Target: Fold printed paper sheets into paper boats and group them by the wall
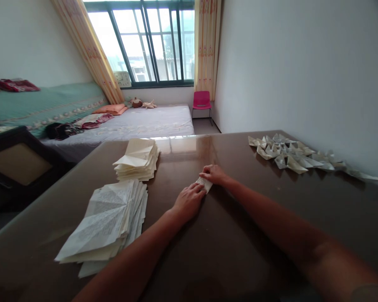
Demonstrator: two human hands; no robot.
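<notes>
A small folded piece of paper (208, 187) lies on the dark brown table between my hands. My left hand (189, 201) presses its fingers on the near left part of the paper. At the far edge, the curled fingers of my right hand (214, 173) grip the same piece, and both hands partly cover it. To the left lies a stack of creased, printed sheets (110, 214). Behind that is a second stack of cream sheets (137, 153). Several folded paper boats (280, 151) stand grouped at the table's far right.
The glossy table (182, 155) reaches close to the white wall (296, 75) on the right. Beyond it are a bed (164, 119), a pink chair (202, 100) and a window with curtains (204, 46). A dark cabinet (22, 163) stands at the left.
</notes>
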